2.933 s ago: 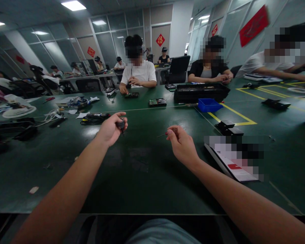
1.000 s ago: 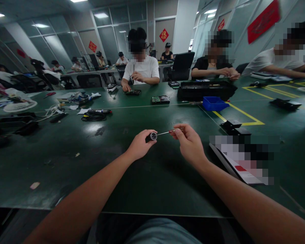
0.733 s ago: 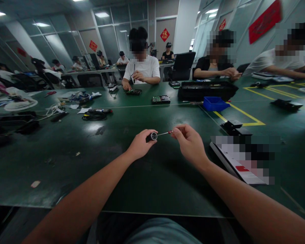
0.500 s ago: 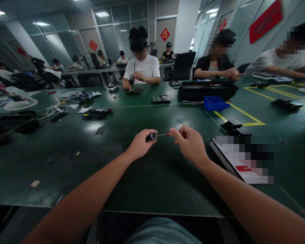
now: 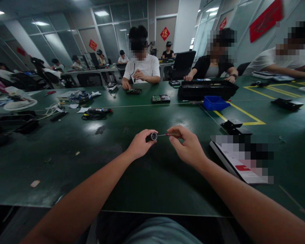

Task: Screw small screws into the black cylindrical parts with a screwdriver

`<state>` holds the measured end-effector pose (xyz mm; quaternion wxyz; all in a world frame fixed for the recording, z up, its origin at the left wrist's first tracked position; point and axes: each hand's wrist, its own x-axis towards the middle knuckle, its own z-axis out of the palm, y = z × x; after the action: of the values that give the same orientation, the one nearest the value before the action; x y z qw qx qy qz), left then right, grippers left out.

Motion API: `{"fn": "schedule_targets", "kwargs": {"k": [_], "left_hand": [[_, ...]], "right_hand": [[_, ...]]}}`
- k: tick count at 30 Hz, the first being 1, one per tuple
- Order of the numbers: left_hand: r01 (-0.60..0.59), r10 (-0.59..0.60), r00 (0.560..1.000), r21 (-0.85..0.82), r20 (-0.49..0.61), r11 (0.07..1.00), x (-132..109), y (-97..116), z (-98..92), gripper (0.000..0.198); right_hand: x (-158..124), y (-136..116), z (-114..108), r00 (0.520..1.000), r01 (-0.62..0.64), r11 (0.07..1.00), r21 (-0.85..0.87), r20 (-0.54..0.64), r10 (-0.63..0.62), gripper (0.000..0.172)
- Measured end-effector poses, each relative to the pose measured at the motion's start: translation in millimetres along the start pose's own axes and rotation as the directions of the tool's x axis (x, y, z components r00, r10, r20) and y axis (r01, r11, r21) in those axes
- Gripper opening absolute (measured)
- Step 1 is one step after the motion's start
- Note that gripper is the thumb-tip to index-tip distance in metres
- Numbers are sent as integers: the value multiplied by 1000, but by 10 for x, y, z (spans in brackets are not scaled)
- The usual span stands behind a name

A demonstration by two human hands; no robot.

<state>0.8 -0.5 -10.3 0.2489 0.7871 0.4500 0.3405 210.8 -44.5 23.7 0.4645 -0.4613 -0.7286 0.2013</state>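
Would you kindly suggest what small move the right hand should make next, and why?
Perhaps a slight twist of the screwdriver with the right hand: its shaft reaches the round end of the dark cylinder, which the left hand holds, and the right hand is at its handle.

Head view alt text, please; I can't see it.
The person's left hand holds a small black cylinder and the right hand a screwdriver, its shaft pointing at the cylinder. Beyond, a blue bin sits on the green table.
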Motion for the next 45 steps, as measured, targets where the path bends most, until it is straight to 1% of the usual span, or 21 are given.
{"fn": "schedule_targets", "kwargs": {"k": [2, 4, 7, 9, 10, 12, 17, 20, 24, 27, 31, 36, 45], "left_hand": [[3, -3, 1000, 0, -3, 1000, 3, 8, 1, 34], [11, -11, 1000, -2, -5, 1000, 6, 11, 2, 34], [7, -7, 1000, -5, -6, 1000, 8, 10, 2, 35], [-2, 2, 1000, -7, -3, 1000, 6, 10, 2, 35], [-6, 6, 1000, -9, -2, 1000, 5, 12, 2, 35], [-9, 9, 1000, -14, 1, 1000, 1, 16, 1, 35], [-1, 1, 1000, -7, 7, 1000, -3, 19, -5, 34], [-7, 7, 1000, -6, -2, 1000, -3, 19, -10, 34], [-5, 5, 1000, -13, 7, 1000, -4, 34, -15, 33], [-11, 11, 1000, -15, 12, 1000, -2, 31, -12, 33], [-28, 28, 1000, -6, -5, 1000, 5, -13, 1, 34], [-45, 45, 999, -3, -27, 999, 4, -51, 10, 36], [-43, 43, 999, -6, -14, 999, -4, -11, -4, 36]], "right_hand": [[2, 12, 1, 1000, -10, 1000, 6, 8, 10, 22], [5, 25, -3, 999, -46, 999, -6, -6, 46, 27], [8, 23, -12, 994, -109, 993, -34, -32, 108, 40], [9, 9, -15, 993, -118, 992, -46, -34, 117, 47], [8, 1, -15, 993, -114, 992, -53, -34, 112, 48], [6, -11, -10, 995, -102, 992, -69, -31, 100, 46], [-1, 2, 6, 998, -62, 993, -100, -14, 61, 29], [-5, 18, 1, 998, -57, 994, -91, 9, 59, 25], [-8, 12, -15, 998, -49, 995, -83, 37, 52, 25], [-2, -2, -18, 996, -81, 992, -92, 41, 85, 27], [15, -7, -9, 995, -97, 985, -142, 22, 101, 39], [28, 0, 0, 996, -79, 984, -159, 22, 83, 33], [-5, 16, -1, 998, -24, 991, -129, 46, 30, 30]]}}
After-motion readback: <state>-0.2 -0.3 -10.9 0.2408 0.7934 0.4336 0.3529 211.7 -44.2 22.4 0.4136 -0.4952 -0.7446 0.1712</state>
